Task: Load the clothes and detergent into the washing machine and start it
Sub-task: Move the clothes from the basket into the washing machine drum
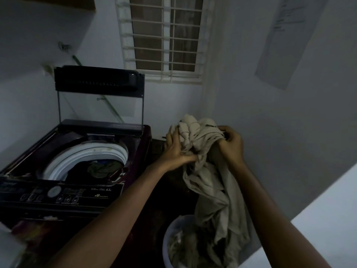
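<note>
Left arm first: it reaches out long from the lower left, and the left hand [177, 149] grips a bunched beige garment [208, 171] from the side, fingers curled into the folds with the thumb tucked underneath. The garment is held up high, right of the machine, and its loose tail hangs down to a pale round tub [170, 236] on the floor, where more crumpled clothes lie. On the other side is the right hand [231, 144], its forearm rising from the lower right. Its fingers are clenched tight on the top of the bundle, knuckles toward the wall.

Now the room, from the left again. The dark top-loading washing machine [133, 151] stands against the wall, its glass lid [100, 105] propped upright and open. A few dark clothes [102, 168] already sit in the white-rimmed drum. The control panel [58, 192] runs along the near edge (labels too blurred to read). Above and behind is a barred window [166, 35], dark outside. The floor between machine and wall is dark. On the right wall hangs a sheet of paper [286, 35], and a white surface [328, 219] cuts across the lower right corner.
</note>
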